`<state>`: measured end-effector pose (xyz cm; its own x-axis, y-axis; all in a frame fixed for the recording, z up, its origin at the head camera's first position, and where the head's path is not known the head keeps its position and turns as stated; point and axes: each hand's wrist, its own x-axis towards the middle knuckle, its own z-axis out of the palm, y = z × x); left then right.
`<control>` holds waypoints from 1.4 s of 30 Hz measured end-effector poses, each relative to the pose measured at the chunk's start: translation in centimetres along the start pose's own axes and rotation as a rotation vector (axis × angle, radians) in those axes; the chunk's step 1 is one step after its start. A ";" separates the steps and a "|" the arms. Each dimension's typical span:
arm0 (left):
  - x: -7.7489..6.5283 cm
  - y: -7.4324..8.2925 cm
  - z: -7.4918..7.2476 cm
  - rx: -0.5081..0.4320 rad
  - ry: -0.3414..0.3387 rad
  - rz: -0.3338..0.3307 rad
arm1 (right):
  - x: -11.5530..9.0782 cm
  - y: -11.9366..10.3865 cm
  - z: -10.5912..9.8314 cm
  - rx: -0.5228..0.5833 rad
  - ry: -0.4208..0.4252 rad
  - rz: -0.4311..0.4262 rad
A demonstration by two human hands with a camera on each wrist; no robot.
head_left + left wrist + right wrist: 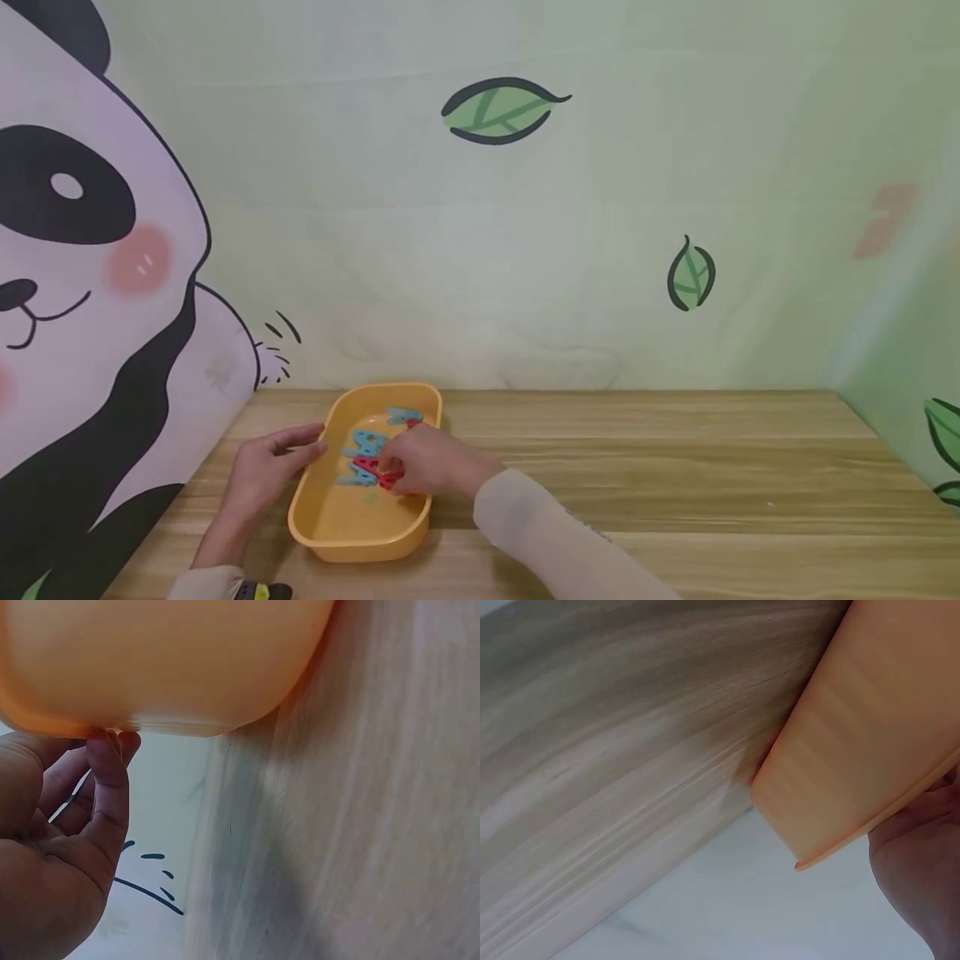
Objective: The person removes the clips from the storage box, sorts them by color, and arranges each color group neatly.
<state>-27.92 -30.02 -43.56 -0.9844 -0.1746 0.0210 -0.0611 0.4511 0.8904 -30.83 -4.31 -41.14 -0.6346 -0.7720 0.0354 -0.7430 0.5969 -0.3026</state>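
Note:
A yellow plastic basin [360,546] with a rounded outline rests on the wooden table, holding several blue clothespins [367,442] and red clothespins [366,467]. On the basin's left side, my left hand [258,467] touches the rim with thumb and fingertips, a gap between them. The left wrist view shows those fingers from below, against the rim's underside. My right hand [431,460] reaches over the right rim into the basin. Its bent fingers pinch a red clothespin [388,481]; the hand partly hides the clothespins. In the right wrist view the basin wall covers the fingertips.
The wood-grain table [675,467] extends to the right of the basin. Behind it stands a pale green backdrop [360,167] with a painted panda and leaves. A dark band with a yellow part [261,592] shows at the left wrist.

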 end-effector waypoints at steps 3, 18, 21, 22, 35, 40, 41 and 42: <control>0.0 0.0 0.0 -0.002 0.003 -0.002 | 0.0 -0.1 0.0 0.010 -0.001 0.014; -0.2 0.0 0.2 -0.038 0.010 0.011 | 0.6 -0.5 0.1 -0.013 -0.020 0.080; -0.3 0.1 0.2 -0.036 0.013 0.010 | 0.7 -0.6 0.2 0.004 -0.025 0.088; -0.3 0.1 0.2 -0.034 0.015 0.008 | 0.8 -0.6 0.2 0.000 -0.025 0.088; -0.3 0.2 0.0 -0.028 0.011 -0.008 | 1.0 -1.1 0.3 -0.067 -0.029 0.118; -0.3 0.2 -0.1 -0.037 0.012 -0.020 | 0.9 -1.4 0.2 -0.071 -0.033 0.131; -0.3 0.2 -0.1 -0.038 0.011 -0.023 | 0.9 -1.4 0.2 -0.072 -0.039 0.131; -0.3 0.2 -0.1 -0.040 0.011 -0.026 | 0.9 -1.4 0.2 -0.075 -0.044 0.130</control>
<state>-27.59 -29.94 -43.38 -0.9807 -0.1953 0.0028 -0.0793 0.4111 0.9081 -30.28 -5.91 -40.84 -0.7179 -0.6949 -0.0417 -0.6699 0.7059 -0.2299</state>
